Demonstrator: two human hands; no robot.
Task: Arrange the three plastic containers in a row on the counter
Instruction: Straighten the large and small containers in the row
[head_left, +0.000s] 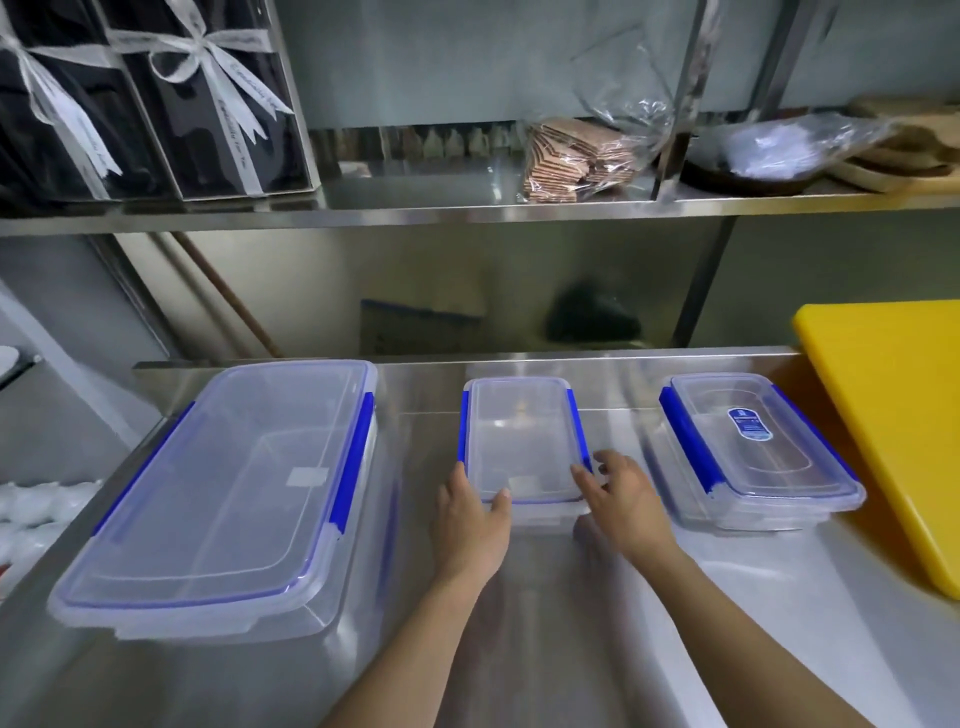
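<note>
Hands (475, 525) (623, 504) at middle container (522, 441)

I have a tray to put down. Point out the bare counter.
Widest bare patch: the counter front, nearest you. Narrower strips flank the small container, towards the large container and the labelled container. Crowded: the yellow board side.

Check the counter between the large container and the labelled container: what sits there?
In the head view, the small container sits there, with the left hand and right hand at its near end.
</note>
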